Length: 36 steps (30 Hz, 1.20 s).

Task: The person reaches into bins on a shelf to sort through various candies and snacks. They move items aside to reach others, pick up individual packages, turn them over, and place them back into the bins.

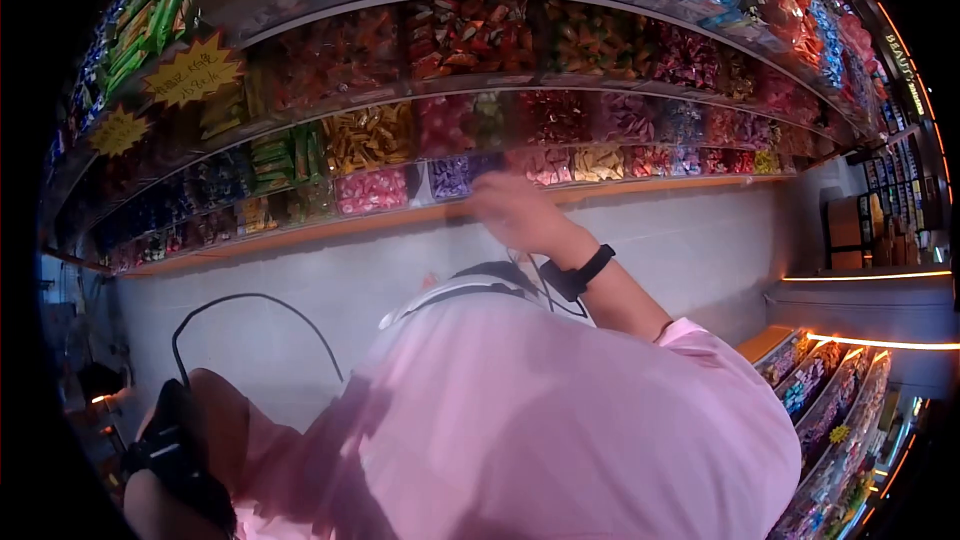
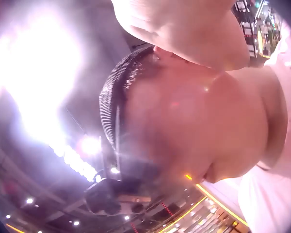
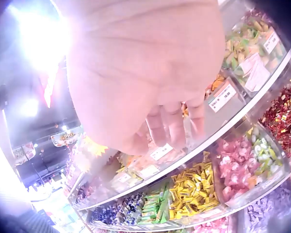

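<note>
My right hand (image 1: pixel 522 215) hovers before the lower candy shelf (image 1: pixel 480 202), with a dark band at its wrist. In the right wrist view its palm (image 3: pixel 150 73) faces the camera. The fingers (image 3: pixel 174 128) are loosely bent and hold nothing. Beyond them, in that view, lie bins of yellow-wrapped candies (image 3: pixel 191 191), green-wrapped sticks (image 3: pixel 154 206) and pink-wrapped candies (image 3: pixel 235 162). My left hand (image 1: pixel 160 512) is raised at the lower left, partly cut off by the frame edge. Only its base (image 2: pixel 184 31) shows in the left wrist view, beside the person's head; its fingers are hidden.
Curved tiers of clear bins rise ahead, with yellow star price signs (image 1: pixel 195 68) at the left. Below the lowest shelf stretches a pale floor (image 1: pixel 680 230). A black cable (image 1: pixel 250 296) loops at the left. Another candy stand (image 1: pixel 830 390) is at the right.
</note>
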Each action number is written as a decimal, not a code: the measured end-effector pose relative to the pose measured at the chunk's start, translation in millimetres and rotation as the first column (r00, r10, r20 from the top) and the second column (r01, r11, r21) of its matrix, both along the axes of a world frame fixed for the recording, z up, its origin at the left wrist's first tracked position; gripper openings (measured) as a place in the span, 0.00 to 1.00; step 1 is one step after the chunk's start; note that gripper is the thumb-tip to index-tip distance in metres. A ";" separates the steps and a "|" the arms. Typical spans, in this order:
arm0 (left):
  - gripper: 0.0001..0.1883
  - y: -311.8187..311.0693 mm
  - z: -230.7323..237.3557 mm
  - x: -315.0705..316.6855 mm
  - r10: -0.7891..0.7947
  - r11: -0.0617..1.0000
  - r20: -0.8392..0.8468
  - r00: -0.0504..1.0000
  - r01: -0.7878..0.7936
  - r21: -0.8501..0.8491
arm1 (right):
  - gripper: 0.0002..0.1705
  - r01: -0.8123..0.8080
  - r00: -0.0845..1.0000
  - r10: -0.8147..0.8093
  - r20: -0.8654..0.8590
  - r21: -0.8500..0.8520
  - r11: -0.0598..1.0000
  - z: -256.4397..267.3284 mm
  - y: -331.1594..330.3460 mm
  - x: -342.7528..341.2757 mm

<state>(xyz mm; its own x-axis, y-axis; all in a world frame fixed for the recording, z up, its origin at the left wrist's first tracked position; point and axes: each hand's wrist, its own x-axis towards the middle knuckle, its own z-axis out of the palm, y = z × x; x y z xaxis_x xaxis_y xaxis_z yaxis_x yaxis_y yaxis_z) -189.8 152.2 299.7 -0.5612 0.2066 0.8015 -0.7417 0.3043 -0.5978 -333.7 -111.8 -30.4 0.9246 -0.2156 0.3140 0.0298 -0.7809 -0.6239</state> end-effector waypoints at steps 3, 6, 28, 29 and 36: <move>0.17 10.9 -0.8 16.0 -0.011 1.000 -0.014 1.000 0.010 -0.021 | 0.11 0.040 0.998 -0.039 -0.040 0.017 0.999 5.5 19.4 11.4; 0.17 16.4 -0.3 29.1 -0.005 1.000 -0.026 1.000 0.005 -0.020 | 0.11 0.061 0.997 -0.060 -0.048 0.007 0.998 3.1 29.3 12.0; 0.14 -42.8 -274.6 174.4 0.666 0.571 -0.527 0.528 0.094 0.815 | 0.14 -0.097 0.993 0.112 -0.048 0.247 0.964 -4.0 -12.3 122.5; 0.15 -47.1 -293.0 193.9 0.716 0.494 -0.505 0.481 0.162 0.854 | 0.15 -0.080 0.996 0.087 -0.027 0.205 0.975 1.9 -12.4 140.6; 0.18 -90.3 -335.9 301.7 0.794 0.387 -0.420 0.440 0.168 0.907 | 0.20 0.454 0.883 -0.469 0.006 -0.265 0.851 4.6 -4.2 257.5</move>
<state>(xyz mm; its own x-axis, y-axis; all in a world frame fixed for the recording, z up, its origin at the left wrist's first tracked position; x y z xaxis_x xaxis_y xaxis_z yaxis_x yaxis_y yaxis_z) 111.9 61.9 -36.2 0.4947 -0.7416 0.4532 -0.8028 -0.1901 0.5652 -76.2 -116.1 -25.9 0.7561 -0.5430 0.3653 -0.4028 -0.8261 -0.3941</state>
